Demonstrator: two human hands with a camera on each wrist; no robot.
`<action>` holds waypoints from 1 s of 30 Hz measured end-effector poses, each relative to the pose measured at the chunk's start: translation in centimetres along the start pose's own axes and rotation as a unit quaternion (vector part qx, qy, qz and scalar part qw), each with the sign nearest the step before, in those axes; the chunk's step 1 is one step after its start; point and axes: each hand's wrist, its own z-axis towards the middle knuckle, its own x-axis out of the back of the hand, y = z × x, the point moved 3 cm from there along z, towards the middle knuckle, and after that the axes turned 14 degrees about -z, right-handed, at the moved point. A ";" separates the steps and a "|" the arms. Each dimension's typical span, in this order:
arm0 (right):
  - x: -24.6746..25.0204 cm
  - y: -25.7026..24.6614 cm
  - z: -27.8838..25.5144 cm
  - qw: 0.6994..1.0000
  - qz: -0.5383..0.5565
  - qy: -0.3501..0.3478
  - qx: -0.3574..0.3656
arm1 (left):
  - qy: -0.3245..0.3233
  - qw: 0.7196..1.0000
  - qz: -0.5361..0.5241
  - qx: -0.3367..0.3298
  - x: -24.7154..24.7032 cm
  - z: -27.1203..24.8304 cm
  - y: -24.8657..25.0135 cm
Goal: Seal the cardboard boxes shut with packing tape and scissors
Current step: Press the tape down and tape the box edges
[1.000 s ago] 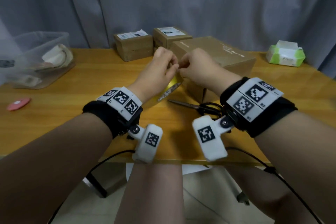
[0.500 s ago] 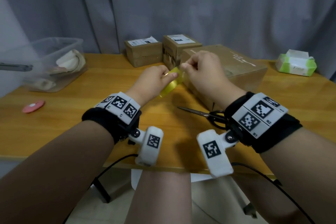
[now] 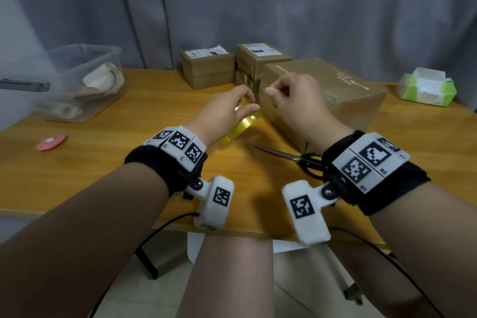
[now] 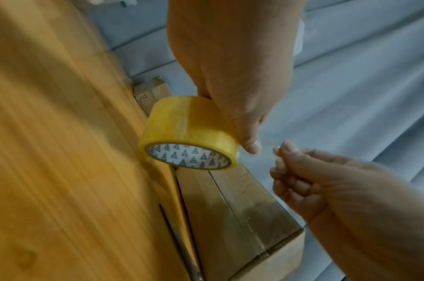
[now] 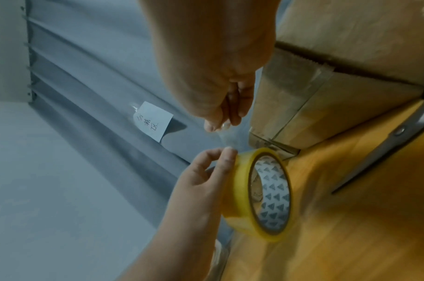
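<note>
Above the table (image 3: 77, 162), tape roll (image 4: 189, 131) in left hand (image 3: 224, 111).

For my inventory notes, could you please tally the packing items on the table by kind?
Cardboard boxes: 3
Tape rolls: 1, gripped by the left hand
Scissors: 1
Total: 5

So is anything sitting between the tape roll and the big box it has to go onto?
Nothing visible. The left hand holds the tape roll in the air right beside the big box, while the right hand pinches the free tape end. The scissors lie on the table nearer the person.
</note>
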 end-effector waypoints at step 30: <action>0.8 1.3 -0.3 0.978 -0.191 0.070 0.035 | 0.013 0.983 0.178 0.043 2.2 -1.5 -1.8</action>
